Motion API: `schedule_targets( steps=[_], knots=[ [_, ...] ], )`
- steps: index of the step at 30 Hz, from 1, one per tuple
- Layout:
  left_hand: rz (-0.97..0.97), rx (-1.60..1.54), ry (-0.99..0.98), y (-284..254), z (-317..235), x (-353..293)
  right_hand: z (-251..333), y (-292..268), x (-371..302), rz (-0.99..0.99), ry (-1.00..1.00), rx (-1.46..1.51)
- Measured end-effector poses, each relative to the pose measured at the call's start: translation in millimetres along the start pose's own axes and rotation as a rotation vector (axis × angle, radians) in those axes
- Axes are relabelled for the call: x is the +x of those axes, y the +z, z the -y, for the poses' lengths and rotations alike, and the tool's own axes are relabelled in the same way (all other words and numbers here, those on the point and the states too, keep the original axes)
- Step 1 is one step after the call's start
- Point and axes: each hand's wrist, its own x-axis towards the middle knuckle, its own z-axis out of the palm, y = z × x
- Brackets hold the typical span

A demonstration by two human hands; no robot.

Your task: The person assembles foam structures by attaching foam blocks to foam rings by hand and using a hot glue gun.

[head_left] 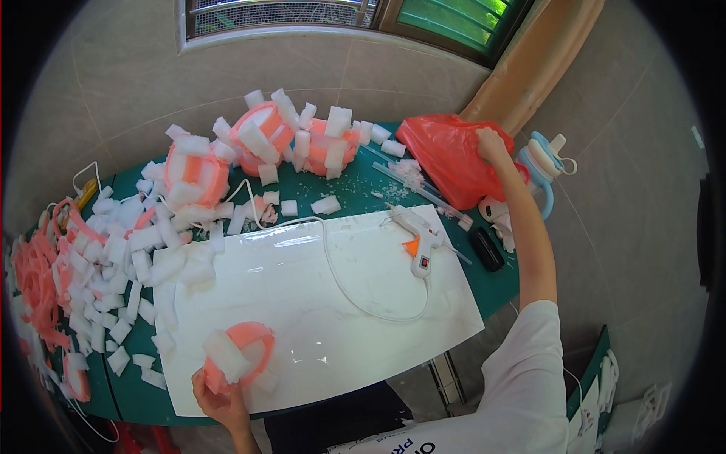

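Near the front edge of the white board (pixel 355 303), my left hand (pixel 221 403) is closed on a pink foam ring (pixel 261 337). A white foam block (pixel 226 354) sits across that ring. My right arm stretches to the far right, where my right hand (pixel 493 146) is closed on the top of a red plastic bag (pixel 439 155). What the bag holds is hidden. Between the hands, a white glue gun (pixel 423 253) with an orange trigger lies on the board, its cord looping across.
White foam blocks (pixel 113 250) and pink foam strips (pixel 38 284) are heaped at the left. Several pink-and-white foam pieces (pixel 198 170) stand along the back. Clear glue sticks (pixel 408 181), a black case (pixel 485 250) and a blue-and-white bottle (pixel 541 163) are at the right.
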Motion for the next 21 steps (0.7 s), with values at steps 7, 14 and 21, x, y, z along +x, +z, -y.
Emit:
schedule_targets(
  steps=[7, 14, 21],
  knots=[
    [0.011, -0.023, -0.002, 1, 3, -1, -12, -12, 3, 0.506, 0.724, 0.980],
    [-0.012, 0.001, -0.044, -4, 0, -1, -6, -29, -16, 0.685, 0.856, 1.497],
    [0.013, -0.022, -0.039, 4, 7, -1, -63, 61, -28, 0.601, 0.729, 1.512]
  ],
)
